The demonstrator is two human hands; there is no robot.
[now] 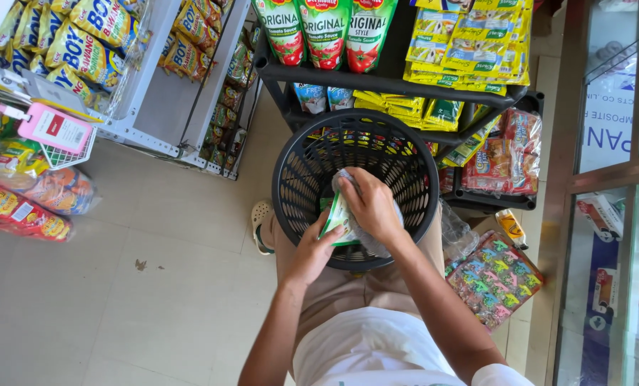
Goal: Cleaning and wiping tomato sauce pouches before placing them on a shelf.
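Left hand [312,250] closed on the lower edge of a small green-and-white foil sachet [338,218]; right hand [371,207] gripping its top together with crinkled clear plastic wrap [376,241]. Both just inside the near rim of a round black plastic basket [291,168], below a black shelf rack [376,78].

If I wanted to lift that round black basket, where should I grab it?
Probably by the top rim of the black basket, on its left side. The rim is a solid ring, while the walls are open slats. Come from above on the left: the right hand and left hand hold green packets over the near side, and the black shelf rack crowds the far side.
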